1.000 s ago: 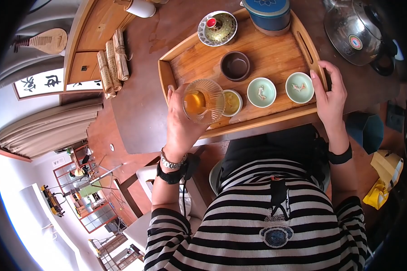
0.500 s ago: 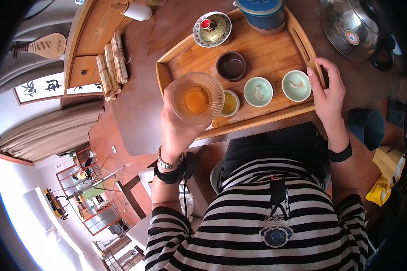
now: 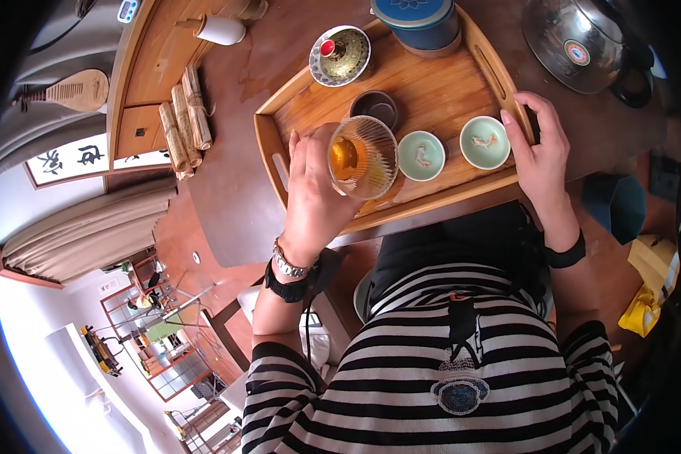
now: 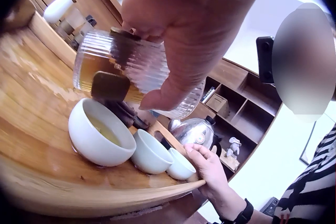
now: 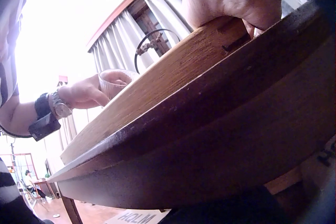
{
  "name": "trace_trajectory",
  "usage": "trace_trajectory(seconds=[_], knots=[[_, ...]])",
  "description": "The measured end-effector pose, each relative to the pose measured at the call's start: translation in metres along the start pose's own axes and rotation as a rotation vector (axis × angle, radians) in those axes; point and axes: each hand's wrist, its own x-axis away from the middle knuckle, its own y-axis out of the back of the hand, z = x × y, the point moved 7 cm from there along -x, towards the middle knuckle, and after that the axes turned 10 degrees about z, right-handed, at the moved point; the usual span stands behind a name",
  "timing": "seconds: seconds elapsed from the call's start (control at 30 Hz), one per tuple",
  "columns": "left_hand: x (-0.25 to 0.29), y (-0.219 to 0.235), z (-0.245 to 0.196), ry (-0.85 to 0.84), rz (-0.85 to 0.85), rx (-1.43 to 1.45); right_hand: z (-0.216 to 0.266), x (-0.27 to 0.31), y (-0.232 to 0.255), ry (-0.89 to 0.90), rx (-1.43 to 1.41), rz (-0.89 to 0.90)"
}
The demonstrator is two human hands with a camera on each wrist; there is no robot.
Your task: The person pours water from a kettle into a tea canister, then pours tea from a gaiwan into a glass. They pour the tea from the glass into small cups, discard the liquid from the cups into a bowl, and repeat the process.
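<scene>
My left hand grips a ribbed glass pitcher of amber tea above the near left part of the wooden tray. The pitcher leans in the left wrist view. Below it stands a pale cup of yellowish tea, largely hidden behind the glass from the head. Two pale green cups with little fish inside follow to the right, a middle cup and a right cup. My right hand holds the tray's right end, thumb inside, fingers outside.
A dark brown bowl, a lidded patterned bowl and a blue canister occupy the tray's far part. Beyond its right end sits a steel kettle. Rolled bamboo mats lie at the table's left.
My left hand has carried the pitcher right, over the tea-filled cup, tilting it. The tray and table items have shifted slightly left and up in view. My right hand keeps its hold.
</scene>
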Motion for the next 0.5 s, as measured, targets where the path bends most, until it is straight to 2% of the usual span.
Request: trace_trajectory(seconds=[0.27,0.5], knots=[[-0.005,-0.005,-0.01,-0.076,0.031,-0.152,0.0,0.0,0.001,0.002,-0.009,-0.004],[-0.009,-0.01,-0.018,-0.07,0.079,-0.234,0.0,0.0,0.001,-0.004,-0.021,-0.013]])
